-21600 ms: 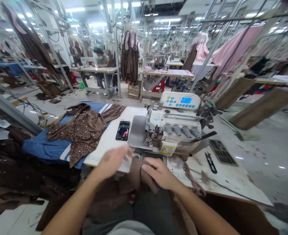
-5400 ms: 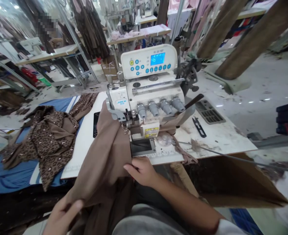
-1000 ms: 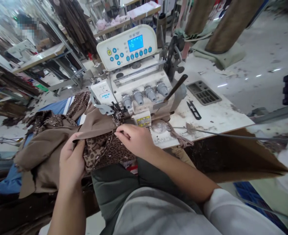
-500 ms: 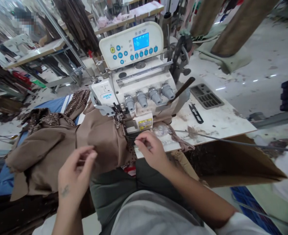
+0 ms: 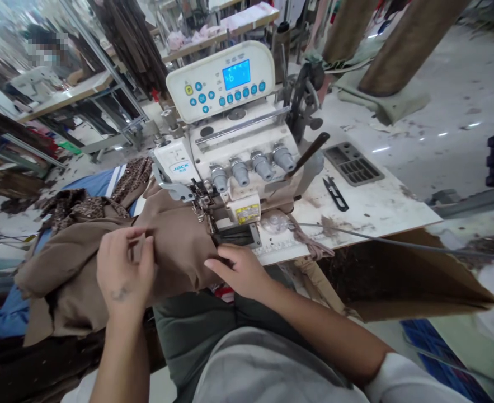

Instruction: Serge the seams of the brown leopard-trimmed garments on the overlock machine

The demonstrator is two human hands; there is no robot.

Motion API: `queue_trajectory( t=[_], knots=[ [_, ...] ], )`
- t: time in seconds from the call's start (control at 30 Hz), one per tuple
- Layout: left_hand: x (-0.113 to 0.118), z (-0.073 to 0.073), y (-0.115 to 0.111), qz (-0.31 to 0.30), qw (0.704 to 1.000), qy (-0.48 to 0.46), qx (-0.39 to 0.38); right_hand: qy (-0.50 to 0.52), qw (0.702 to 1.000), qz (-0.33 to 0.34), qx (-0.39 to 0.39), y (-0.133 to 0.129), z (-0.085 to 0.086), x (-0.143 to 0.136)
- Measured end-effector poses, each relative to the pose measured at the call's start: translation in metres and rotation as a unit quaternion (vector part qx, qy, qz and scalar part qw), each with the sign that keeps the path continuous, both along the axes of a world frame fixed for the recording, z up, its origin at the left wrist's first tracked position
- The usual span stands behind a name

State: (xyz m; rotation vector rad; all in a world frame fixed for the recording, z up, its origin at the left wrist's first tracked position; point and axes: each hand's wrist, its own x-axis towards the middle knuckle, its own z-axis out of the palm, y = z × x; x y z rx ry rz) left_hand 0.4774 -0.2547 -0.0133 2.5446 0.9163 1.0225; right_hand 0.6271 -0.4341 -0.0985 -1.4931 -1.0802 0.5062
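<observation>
Brown fabric (image 5: pixel 179 240) lies under the presser foot area of a white overlock sewing machine (image 5: pixel 242 140) and spreads to the left. My left hand (image 5: pixel 125 268) is on this cloth left of the needle, thumb and forefinger closed on a bit of it. At the cloth's right edge, just in front of the machine's plate, my right hand (image 5: pixel 242 271) grips it between thumb and fingers. The fingertips of both hands are partly hidden. Leopard-print fabric (image 5: pixel 133 179) lies beyond the brown cloth at the left.
Black thread snips (image 5: pixel 335 194) and a grey parts tray (image 5: pixel 353 163) lie on the white tabletop (image 5: pixel 398 207). A grey cable (image 5: pixel 368 236) crosses toward the right. Below is an open cardboard box (image 5: pixel 431 291). Another person sits at a machine in the far left background.
My right hand has come down and left from the machine's plate onto the cloth's edge. My left hand has shifted slightly up and left and now meets the fabric.
</observation>
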Motion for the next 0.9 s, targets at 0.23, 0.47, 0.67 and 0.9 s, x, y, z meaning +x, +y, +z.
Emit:
queue_trajectory(
  t=[0.23, 0.47, 0.67, 0.9],
  knots=[
    [0.023, 0.008, -0.045, -0.304, 0.926, 0.141, 0.177, -0.027, 0.999, 0.012, 0.030, -0.015, -0.001, -0.017],
    [0.033, -0.013, -0.038, -0.232, 0.944, 0.129, 0.196, 0.106, 0.994, 0.020, -0.017, -0.012, -0.009, -0.021],
    [0.028, -0.019, -0.036, -0.224, 0.952, 0.128, 0.162, 0.140, 0.990, 0.003, -0.011, 0.000, -0.007, -0.018],
    [0.032, -0.014, -0.029, -0.153, 0.982, 0.093, 0.059, 0.237, 0.970, 0.044, -0.023, -0.001, -0.004, -0.025]
  ],
)
